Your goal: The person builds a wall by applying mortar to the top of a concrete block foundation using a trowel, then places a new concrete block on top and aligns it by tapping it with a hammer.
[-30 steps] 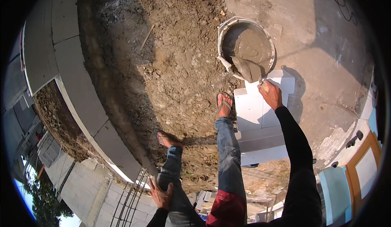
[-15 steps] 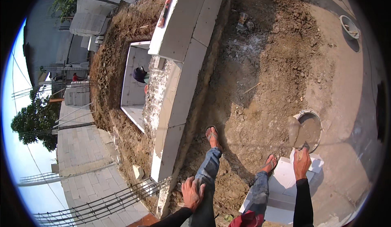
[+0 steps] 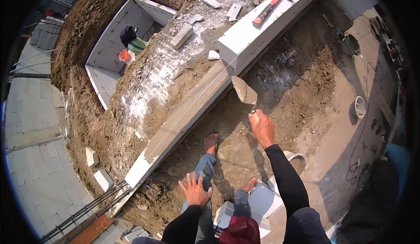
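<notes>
My right hand [image 3: 264, 130] grips the handle of a trowel [image 3: 245, 91], its blade smeared with grey-brown mortar and held near the low block wall. Wet mortar [image 3: 186, 115] is spread along the wall's lower course, with a thin string running above it. The mortar stops near the end of a raised white block [image 3: 240, 38]. My left hand [image 3: 195, 192] rests on my left knee, fingers spread, holding nothing. A bucket of mortar [image 3: 299, 160] stands behind my right forearm, partly hidden by it.
A hammer [image 3: 269, 10] lies on the raised blocks. Beyond the wall, another person [image 3: 128, 36] is in a block-lined pit with an orange bucket [image 3: 124, 56]. Steel rebar [image 3: 83, 213] juts out at lower left. Loose white blocks [image 3: 251, 198] lie by my feet; another bucket [image 3: 358, 107] stands right.
My right hand has lifted the trowel from the mortar bucket and brought it left and forward toward the wall. The view has turned toward the wall. My left hand stays on my knee.
</notes>
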{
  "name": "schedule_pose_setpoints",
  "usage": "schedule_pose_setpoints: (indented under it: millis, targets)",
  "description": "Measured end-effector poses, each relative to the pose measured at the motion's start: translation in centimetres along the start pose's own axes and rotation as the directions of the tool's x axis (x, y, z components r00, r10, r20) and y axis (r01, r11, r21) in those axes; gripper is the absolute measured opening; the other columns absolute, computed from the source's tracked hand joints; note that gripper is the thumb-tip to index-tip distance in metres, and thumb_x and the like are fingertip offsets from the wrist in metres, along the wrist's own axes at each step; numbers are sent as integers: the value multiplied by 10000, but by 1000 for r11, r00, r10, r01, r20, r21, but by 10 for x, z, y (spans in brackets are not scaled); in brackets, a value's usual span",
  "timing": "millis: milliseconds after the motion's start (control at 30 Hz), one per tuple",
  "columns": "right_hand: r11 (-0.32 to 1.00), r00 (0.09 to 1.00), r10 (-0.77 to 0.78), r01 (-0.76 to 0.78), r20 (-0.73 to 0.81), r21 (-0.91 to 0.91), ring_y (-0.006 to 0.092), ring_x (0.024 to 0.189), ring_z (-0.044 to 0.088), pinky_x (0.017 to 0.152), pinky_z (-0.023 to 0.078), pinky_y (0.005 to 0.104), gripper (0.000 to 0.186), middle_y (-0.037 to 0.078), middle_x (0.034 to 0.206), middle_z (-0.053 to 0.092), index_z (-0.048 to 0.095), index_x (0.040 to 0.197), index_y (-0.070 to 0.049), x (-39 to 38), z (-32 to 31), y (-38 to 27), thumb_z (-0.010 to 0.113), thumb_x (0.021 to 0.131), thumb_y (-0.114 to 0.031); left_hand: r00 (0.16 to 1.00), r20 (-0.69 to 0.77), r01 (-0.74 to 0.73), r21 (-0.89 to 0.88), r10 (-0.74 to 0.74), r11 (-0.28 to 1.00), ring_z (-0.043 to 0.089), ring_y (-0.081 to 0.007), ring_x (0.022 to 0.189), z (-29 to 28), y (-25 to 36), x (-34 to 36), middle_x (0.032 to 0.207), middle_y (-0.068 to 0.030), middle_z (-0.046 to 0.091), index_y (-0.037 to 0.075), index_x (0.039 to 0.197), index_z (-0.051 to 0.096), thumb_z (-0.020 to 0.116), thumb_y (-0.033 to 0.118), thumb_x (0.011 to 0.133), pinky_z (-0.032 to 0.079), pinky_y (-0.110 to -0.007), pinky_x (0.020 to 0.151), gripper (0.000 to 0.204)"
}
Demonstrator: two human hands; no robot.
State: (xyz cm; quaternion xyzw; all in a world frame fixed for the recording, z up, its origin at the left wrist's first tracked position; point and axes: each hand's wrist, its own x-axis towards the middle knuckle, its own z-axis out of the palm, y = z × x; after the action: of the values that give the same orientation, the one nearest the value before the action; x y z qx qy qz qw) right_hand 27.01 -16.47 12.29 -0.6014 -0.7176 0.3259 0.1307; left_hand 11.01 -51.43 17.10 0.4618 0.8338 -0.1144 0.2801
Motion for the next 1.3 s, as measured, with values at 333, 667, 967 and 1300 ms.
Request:
schedule_pose_setpoints:
  millis: [333,667,967,1300]
  targets:
    - [997,953,75,-63,292,-52,461,944,695,824,520,512,451,259,913,721,696,1026,9,141,-20,-72,591,971,-426,995,73,73,-121,-64,990,235,-362,1559,-33,-16,52,1616,-112,407,169,1483,540,766,521,782,90,-709,1221,816]
    - [997,999,-26,29,46,-74,488,886,692,754,525,537,392,288,927,709,654,1174,-15,55,22,-49,612,1010,-368,993,105,73,-146,-58,987,218,-366,1565,-40,-25,60,1624,-119,399,168,1490,532,751,502,804,81,-702,1227,794]
    - [984,999,-28,30,16,-173,506,932,683,801,536,543,384,277,983,728,675,1169,-24,114,47,-71,613,1010,-368,982,170,104,-131,-81,986,192,-365,1575,-40,-24,56,1654,-114,359,174,1523,503,746,493,820,78,-693,1236,809]
    - [969,994,-68,45,88,245,262,707,551,687,465,407,306,156,778,593,612,1032,24,92,-2,-77,585,1036,-281,982,167,101,-104,-83,989,191,-368,1575,-29,-22,49,1655,-109,358,177,1526,501,756,509,820,100,-691,1234,820]
